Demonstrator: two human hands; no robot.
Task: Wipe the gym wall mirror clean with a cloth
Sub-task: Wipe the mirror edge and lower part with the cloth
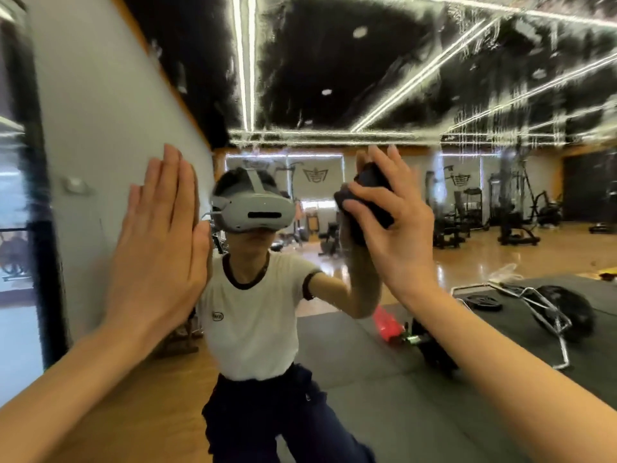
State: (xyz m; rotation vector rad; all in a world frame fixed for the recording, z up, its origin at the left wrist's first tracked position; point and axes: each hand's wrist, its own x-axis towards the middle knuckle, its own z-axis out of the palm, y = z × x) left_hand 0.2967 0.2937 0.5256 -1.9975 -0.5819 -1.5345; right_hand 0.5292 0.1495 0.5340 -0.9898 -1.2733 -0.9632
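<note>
The wall mirror [417, 95] fills most of the view and shows my reflection and the gym behind me. Streaky smears cover its upper part. My left hand [160, 235] lies flat against the glass at the left, fingers straight and together, pointing up. My right hand [390, 225] presses a dark bunched cloth [370, 195] against the mirror at head height, with the fingers curled over it. Most of the cloth is hidden behind the hand.
A grey wall [100, 145] and a dark door frame [36, 195] border the mirror on the left. The reflection shows a wooden floor, black mats, a bar with weight plates [541, 309], a red object [384, 324] and exercise machines [514, 212] farther back.
</note>
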